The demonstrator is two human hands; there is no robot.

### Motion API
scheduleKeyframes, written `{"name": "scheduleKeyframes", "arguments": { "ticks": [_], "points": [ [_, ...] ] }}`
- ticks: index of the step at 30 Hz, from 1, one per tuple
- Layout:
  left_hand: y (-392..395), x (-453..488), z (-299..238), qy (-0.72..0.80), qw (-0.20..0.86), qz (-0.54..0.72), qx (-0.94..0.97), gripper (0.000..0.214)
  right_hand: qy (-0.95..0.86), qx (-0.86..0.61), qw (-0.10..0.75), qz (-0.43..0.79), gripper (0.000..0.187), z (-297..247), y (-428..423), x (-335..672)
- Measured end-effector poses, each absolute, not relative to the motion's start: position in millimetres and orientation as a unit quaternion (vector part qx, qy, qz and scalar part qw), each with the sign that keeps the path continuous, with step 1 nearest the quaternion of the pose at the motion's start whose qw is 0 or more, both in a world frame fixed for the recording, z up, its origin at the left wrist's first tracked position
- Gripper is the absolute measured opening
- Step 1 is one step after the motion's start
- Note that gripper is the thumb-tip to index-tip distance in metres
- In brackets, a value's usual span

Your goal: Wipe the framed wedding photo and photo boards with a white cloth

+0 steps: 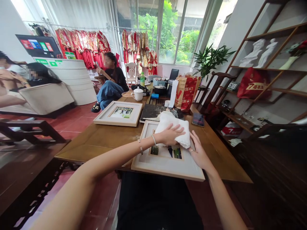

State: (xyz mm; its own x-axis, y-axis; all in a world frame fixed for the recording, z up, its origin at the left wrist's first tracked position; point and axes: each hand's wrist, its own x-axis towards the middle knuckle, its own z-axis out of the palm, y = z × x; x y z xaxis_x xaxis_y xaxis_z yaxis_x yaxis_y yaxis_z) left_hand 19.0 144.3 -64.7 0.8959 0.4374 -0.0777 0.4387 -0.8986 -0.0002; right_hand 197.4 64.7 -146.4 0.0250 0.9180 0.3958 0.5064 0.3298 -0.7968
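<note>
A light wooden picture frame with a white mat and a photo lies face up at the table's near edge. On its upper right part rests a folded white cloth, which hides some of the photo. My left hand lies flat on this cloth, fingers spread. At the right edge of the frame, my right hand rests with its fingers stretched out, close beside the cloth. Farther left on the table lies a second picture frame, with a photo of several people on grass.
Behind the cloth, a dark album-like panel lies on the wooden table. A phone lies right of it. Farther back are a white teapot and a red paper bag. A person sits beyond the table.
</note>
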Motion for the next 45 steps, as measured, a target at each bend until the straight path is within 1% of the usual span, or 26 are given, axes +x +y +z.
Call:
{"name": "scheduleKeyframes", "arguments": {
  "ticks": [4, 7, 11, 16, 21, 27, 31, 35, 40, 43, 45],
  "points": [
    [116.4, 5.1, -60.0, 0.197, 0.065, -0.053, 0.977, 0.070, -0.658, -0.525, 0.472, 0.260, 0.071, -144.8, 61.8, 197.4],
    [87.6, -6.9, -50.5, 0.186, 0.102, -0.053, 0.976, 0.069, -0.659, -0.527, 0.463, 0.272, 0.070, -143.8, 61.1, 198.3],
    [42.1, -19.6, -36.5, 0.182, 0.121, -0.072, 0.973, 0.068, -0.665, -0.528, 0.463, 0.256, 0.062, -145.5, 63.7, 199.2],
    [2.8, -21.2, -27.0, 0.160, 0.084, -0.038, 0.983, 0.065, -0.671, -0.532, 0.464, 0.226, 0.049, -141.9, 64.5, 198.1],
    [2.2, -9.4, -33.0, 0.232, 0.041, -0.038, 0.971, 0.059, -0.695, -0.520, 0.446, 0.217, 0.041, -128.9, 61.0, 195.1],
    [49.6, 6.1, -57.1, 0.368, -0.027, -0.034, 0.929, 0.071, -0.693, -0.531, 0.444, 0.201, 0.039, -122.3, 58.7, 194.5],
    [80.0, 17.1, -61.5, 0.415, -0.051, -0.011, 0.908, 0.072, -0.689, -0.532, 0.447, 0.206, 0.041, -124.7, 60.2, 198.9],
    [70.1, 24.6, -56.3, 0.399, -0.031, -0.020, 0.916, 0.068, -0.684, -0.528, 0.458, 0.209, 0.040, -127.3, 61.9, 204.0],
    [16.8, 14.8, -38.5, 0.318, 0.001, -0.049, 0.947, 0.064, -0.680, -0.527, 0.465, 0.209, 0.042, -125.8, 61.7, 208.5],
    [-2.2, 3.5, -26.6, 0.271, 0.020, -0.035, 0.962, 0.052, -0.688, -0.525, 0.455, 0.209, 0.045, -123.8, 60.8, 208.3],
    [0.3, -0.9, -24.0, 0.270, 0.025, -0.023, 0.962, 0.045, -0.694, -0.525, 0.446, 0.208, 0.046, -121.8, 59.5, 206.8]
  ]
}}
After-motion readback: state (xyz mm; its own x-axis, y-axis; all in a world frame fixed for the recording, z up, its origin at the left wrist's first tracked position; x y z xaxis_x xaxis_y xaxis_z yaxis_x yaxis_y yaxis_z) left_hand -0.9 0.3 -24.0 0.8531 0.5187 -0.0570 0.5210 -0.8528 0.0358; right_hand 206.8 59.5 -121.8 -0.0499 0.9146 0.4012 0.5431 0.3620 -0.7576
